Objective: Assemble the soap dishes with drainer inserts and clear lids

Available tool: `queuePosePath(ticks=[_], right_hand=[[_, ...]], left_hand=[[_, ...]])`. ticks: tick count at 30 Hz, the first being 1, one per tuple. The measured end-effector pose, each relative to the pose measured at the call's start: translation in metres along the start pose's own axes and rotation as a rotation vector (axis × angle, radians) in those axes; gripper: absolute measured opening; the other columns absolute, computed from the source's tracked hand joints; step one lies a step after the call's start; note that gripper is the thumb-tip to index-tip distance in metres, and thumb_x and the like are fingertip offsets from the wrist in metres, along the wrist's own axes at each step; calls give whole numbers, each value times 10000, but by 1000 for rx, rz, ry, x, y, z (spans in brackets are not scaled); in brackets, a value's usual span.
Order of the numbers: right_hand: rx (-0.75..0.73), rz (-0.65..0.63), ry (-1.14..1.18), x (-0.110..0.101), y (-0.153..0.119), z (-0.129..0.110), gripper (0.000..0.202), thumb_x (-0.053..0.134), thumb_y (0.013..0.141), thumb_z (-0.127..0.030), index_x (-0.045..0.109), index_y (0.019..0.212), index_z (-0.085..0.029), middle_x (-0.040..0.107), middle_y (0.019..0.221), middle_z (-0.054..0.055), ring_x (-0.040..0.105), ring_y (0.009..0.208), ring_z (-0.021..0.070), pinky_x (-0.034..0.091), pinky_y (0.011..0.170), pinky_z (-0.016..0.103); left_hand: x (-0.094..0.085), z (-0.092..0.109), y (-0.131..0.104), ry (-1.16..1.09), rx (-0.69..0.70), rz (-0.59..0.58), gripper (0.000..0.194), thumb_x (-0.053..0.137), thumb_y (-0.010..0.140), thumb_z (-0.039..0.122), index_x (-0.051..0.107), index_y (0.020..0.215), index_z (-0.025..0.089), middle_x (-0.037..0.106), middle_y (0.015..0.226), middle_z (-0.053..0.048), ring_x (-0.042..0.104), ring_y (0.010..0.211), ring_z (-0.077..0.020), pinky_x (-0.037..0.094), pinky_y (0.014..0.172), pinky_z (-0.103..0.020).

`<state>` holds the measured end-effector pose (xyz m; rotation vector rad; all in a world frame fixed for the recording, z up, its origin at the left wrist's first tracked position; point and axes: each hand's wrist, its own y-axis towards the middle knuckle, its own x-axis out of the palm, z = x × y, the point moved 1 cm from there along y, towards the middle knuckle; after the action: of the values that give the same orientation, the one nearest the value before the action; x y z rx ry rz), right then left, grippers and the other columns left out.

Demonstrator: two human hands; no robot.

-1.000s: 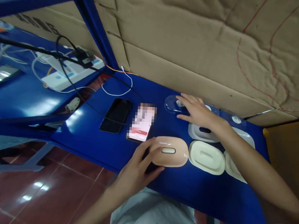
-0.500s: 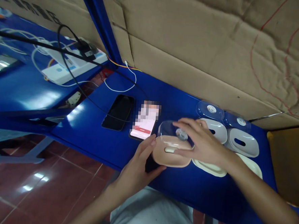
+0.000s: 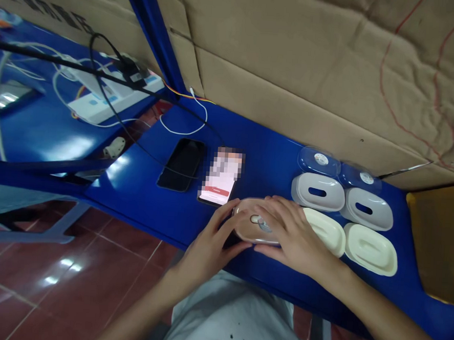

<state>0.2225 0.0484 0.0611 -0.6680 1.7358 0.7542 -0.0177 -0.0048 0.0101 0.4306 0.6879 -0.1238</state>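
Note:
Both of my hands grip a peach-coloured oval soap box (image 3: 247, 223) near the front edge of the blue table. A clear lid with a round sticker (image 3: 264, 223) lies over its top. My left hand (image 3: 211, 241) wraps the left end, thumb at the near side. My right hand (image 3: 294, 235) curls over the right end, its fingers on the lid and thumb on the near rim. To the right lie two cream oval trays (image 3: 372, 249), two white slotted trays (image 3: 318, 192) and two clear lids with stickers (image 3: 320, 160).
Left of the box are a lit phone (image 3: 220, 182) with a blurred screen and a dark phone (image 3: 181, 164). A white power strip (image 3: 108, 103) with tangled cables sits on the neighbouring table. Cardboard (image 3: 295, 66) stands behind; a brown box (image 3: 438, 239) is at the right.
The clear lid, tilted above the peach box in my right hand, has come down onto it. My right hand has moved down and now grips the right end.

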Motion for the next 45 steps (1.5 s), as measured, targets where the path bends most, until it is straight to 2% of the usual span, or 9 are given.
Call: queuePosePath(ticks=[6,12,19,24,29,32,35,39,45], right_hand=[[-4,-24,32,2,3,8,818,640,1053,-549,309,1723,-216,495,1680,192,423,1582,388,365,1281,662],[105,116,77,-28,-23,44,929,538,1091,-584,-21,1775,-296,183,1828,191,206,1687,402,313,1289,701],[316,72,-126,-24,-89,78,732,500,1123,-496,175,1756,-322,417,1734,195,416,1599,389,269,1272,699],[365,110,-134,-17,-105,89,607,489,1133,-451,335,1703,-310,495,1692,175,464,1573,360,264,1268,668],[396,161,-110,-22,-110,98,582,509,1125,-447,390,1677,-305,485,1699,167,465,1571,349,312,1254,610],[420,168,-126,-22,-112,100,551,504,1133,-437,418,1657,-291,510,1674,173,489,1551,343,305,1248,593],[428,172,-127,-21,-112,99,531,506,1134,-437,438,1641,-291,523,1656,173,511,1524,349,332,1213,578],[432,167,-109,-20,-109,95,533,523,1122,-461,462,1630,-308,585,1588,156,582,1415,356,385,1126,552],[432,198,-92,-19,-110,96,508,565,1090,-463,541,1577,-322,679,1446,130,626,1306,362,402,1070,532]], left_hand=[[-5,12,9,261,162,-32,535,655,1083,288,484,1588,232,469,1617,-226,519,1505,-412,593,1129,-615],[-16,17,48,440,245,-78,499,665,1056,213,513,1530,195,567,1555,-218,606,1413,-398,579,1140,-597],[-13,0,142,490,258,-185,448,651,961,81,590,1402,131,634,1477,-222,626,1379,-396,567,1131,-576],[-5,-6,188,535,265,-189,427,637,951,71,617,1375,122,629,1486,-218,614,1402,-392,522,1173,-588],[23,29,158,349,518,-104,289,572,1100,277,651,1344,144,684,1427,-191,664,1338,-331,558,1124,-499],[45,50,128,306,745,-270,410,568,1115,462,642,1390,167,682,1456,-179,686,1284,-332,571,1061,-488],[56,52,116,332,779,-384,464,614,1094,505,630,1434,189,665,1490,-174,681,1287,-336,542,1078,-493],[55,40,119,341,769,-470,599,720,1025,555,611,1478,178,712,1382,-162,730,1126,-324,549,996,-476],[30,34,134,435,666,-488,757,710,968,711,604,1493,176,753,1156,-122,724,991,-307,521,927,-440]])
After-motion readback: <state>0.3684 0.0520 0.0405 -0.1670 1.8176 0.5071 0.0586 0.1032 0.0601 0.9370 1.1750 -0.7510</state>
